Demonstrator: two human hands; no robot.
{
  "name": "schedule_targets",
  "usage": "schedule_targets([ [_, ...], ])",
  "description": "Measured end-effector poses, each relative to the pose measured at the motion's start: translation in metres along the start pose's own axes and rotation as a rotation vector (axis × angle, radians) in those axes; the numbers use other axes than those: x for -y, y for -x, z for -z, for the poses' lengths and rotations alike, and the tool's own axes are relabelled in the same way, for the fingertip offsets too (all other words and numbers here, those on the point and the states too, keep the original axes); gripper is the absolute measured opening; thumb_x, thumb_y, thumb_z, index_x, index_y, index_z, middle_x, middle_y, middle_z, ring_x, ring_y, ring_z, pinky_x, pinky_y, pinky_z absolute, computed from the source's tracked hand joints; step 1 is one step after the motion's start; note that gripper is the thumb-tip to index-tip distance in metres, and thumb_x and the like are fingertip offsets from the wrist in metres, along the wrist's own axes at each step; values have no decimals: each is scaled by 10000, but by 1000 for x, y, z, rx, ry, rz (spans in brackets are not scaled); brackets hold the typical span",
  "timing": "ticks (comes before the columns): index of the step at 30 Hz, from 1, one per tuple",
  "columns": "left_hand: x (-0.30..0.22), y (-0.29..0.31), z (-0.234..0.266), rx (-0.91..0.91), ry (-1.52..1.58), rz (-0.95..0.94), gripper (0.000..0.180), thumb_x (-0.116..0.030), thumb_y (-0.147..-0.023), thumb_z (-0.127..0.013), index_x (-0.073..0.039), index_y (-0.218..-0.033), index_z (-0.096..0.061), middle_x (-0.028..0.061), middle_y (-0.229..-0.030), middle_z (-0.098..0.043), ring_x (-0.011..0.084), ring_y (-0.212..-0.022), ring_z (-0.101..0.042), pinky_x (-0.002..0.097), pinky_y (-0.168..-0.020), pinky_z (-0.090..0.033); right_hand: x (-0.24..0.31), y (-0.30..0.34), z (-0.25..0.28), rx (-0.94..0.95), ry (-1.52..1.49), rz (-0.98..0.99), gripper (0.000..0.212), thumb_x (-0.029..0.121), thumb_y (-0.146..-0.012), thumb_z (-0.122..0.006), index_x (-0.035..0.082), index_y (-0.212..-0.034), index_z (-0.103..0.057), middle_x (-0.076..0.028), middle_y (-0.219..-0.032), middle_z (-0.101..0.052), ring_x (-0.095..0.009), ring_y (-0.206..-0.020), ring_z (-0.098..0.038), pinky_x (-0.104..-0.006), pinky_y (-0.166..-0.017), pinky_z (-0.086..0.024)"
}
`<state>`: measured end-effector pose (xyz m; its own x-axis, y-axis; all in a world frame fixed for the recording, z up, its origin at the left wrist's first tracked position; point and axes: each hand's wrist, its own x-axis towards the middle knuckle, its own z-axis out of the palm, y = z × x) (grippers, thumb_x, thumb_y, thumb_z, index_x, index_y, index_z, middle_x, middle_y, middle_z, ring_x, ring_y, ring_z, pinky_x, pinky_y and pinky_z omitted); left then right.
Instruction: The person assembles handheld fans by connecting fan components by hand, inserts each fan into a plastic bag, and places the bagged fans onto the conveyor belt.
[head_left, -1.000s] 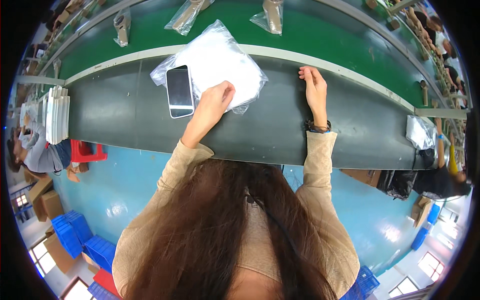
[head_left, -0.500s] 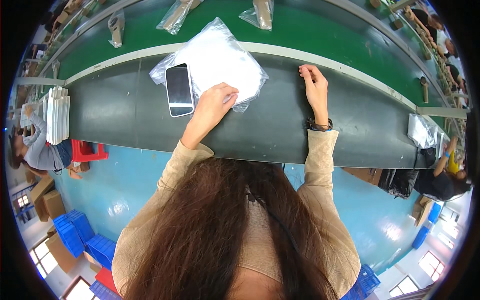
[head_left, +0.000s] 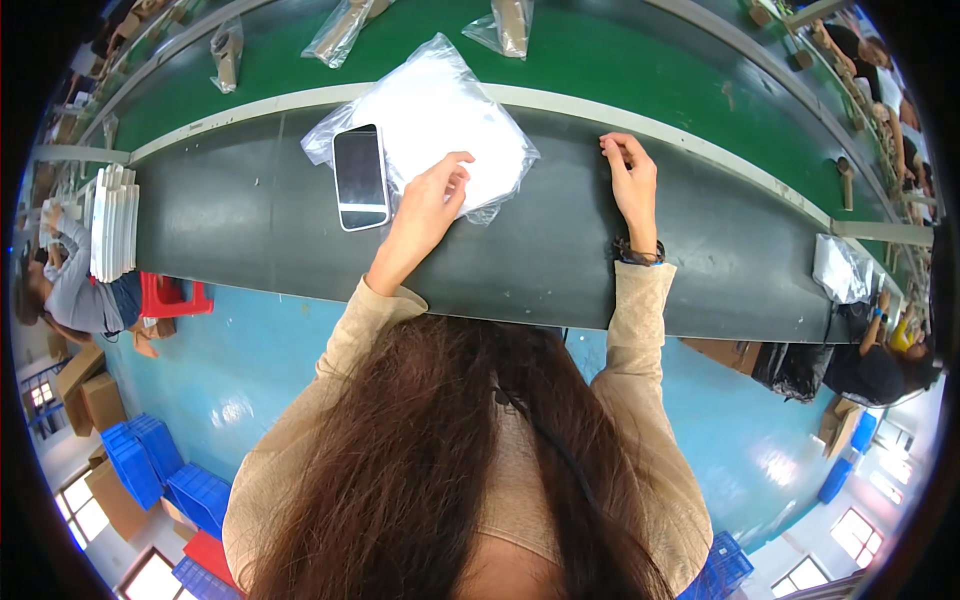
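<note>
A stack of clear plastic bags (head_left: 440,110), bright white in the glare, lies on the dark bench towards its far edge. On the stack's left side rests a smartphone (head_left: 360,178) with a dark screen and white rim. My left hand (head_left: 428,208) is over the near edge of the bags, just right of the phone. Its index finger reaches out, the other fingers are bent, and I see nothing between them. Further right, my right hand (head_left: 632,185) rests on the bare bench, fingers loosely curved and apart, holding nothing. A dark band circles that wrist.
Beyond a pale rail (head_left: 560,100) runs a green conveyor belt (head_left: 640,60) carrying bagged brown parts (head_left: 512,28). White flat pieces (head_left: 115,225) stand stacked at the bench's left end. A clear bag bundle (head_left: 842,268) lies at the right end. People work at both sides.
My left hand's fingers have parted and lifted slightly from the bags. The bagged parts on the green belt have shifted a little to the left. My right hand has barely moved.
</note>
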<state>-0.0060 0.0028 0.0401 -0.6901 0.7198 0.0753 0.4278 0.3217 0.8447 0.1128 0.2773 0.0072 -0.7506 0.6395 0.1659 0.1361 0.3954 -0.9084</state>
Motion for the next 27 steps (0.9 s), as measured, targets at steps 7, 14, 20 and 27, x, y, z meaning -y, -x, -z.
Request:
schedule_targets([
  [7, 5, -1, -3, -86, -106, -14, 129, -10, -894, -537, -4, -1000, -611, 117, -887, -650, 238, -802, -654, 313, -720, -513, -5, -4, -3, -4, -1, 15, 207, 170, -943, -590, -11, -1022, -653, -63, -938, -698, -131, -854, -638, -261, -810, -485],
  [14, -16, -4, -17, -245, -173, -6, 117, -106, -851, -641, -6, -913, -641, 129, -876, -642, 295, -758, -636, 347, -680, -497, -1, -6, 5, -9, -10, 4, 182, 143, -941, -588, -9, -1014, -656, -70, -929, -697, -128, -861, -637, -256, -802, -486],
  [20, -7, 12, -20, -295, -349, -78, 224, -55, -809, -634, -5, -1026, -610, 172, -1040, -591, 367, -978, -572, 404, -849, -460, 2, 7, -12, -61, -69, 38, 159, 171, -910, -626, 32, -972, -673, -81, -889, -684, -142, -818, -623, -293, -741, -502],
  [27, -8, 15, -29, -260, -321, -135, 406, -17, -808, -640, 0, -1203, -547, 170, -1210, -529, 354, -1128, -495, 408, -982, -385, -15, -4, 75, 25, -109, -72, 208, 157, -930, -606, 16, -1082, -623, -33, -919, -651, -115, -813, -597, -265, -747, -492],
])
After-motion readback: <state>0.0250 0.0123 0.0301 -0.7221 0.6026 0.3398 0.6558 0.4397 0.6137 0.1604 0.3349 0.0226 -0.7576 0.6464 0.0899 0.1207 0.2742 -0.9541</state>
